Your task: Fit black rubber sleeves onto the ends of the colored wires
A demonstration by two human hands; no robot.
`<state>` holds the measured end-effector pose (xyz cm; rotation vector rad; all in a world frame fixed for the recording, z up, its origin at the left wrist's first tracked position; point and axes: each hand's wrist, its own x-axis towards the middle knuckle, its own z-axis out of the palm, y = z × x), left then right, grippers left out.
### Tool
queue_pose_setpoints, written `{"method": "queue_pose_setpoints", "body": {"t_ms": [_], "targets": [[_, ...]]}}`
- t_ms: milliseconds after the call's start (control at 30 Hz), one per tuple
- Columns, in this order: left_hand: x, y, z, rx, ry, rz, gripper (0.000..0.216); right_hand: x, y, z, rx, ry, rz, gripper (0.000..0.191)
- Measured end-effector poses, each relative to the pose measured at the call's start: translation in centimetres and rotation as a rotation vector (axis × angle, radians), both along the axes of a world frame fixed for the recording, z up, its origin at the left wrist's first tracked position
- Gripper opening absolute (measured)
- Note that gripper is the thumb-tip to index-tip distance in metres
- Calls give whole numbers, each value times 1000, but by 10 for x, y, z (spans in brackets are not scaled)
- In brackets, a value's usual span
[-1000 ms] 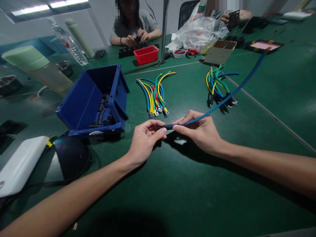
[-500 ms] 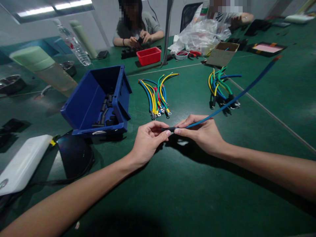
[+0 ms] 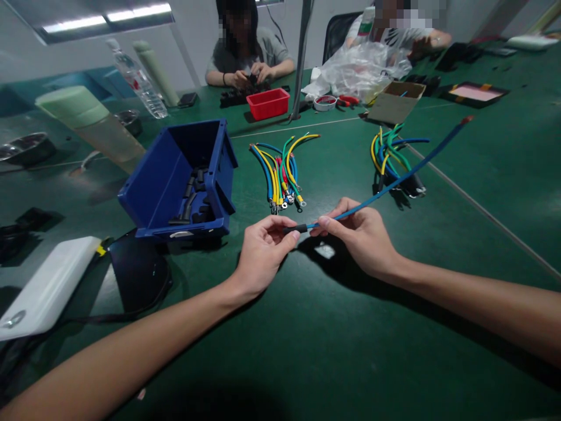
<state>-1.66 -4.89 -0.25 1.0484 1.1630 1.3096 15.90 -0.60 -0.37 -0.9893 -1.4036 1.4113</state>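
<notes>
Between thumb and fingers, my left hand pinches a short black sleeve around one end of a blue wire. My right hand is closed on that wire just right of the sleeve. From there the wire slants up and right to a bare copper tip. Whatever lies at the wire's left end is hidden by the sleeve and fingers. Beyond my hands lies a bunch of yellow, green, blue and red wires with ring terminals. Another wire bundle, some ends sleeved in black, rests farther right.
A blue bin at left holds several black sleeves. Left of it stand a capped bottle and a white device. A red tray, a metal post and a cardboard box are farther back. Two people sit across the green table.
My right hand's fingers have shifted slightly along the blue wire, away from the sleeve, and more wire shows between. The wire's free end has swung left and down. The view has shifted slightly.
</notes>
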Motion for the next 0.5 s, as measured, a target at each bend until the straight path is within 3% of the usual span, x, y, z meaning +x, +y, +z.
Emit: {"method": "queue_pose_setpoints", "body": {"t_ms": [500], "targets": [[0,0,2,-17,20,-53,16,0,1,2,12,-62,29,29]]}}
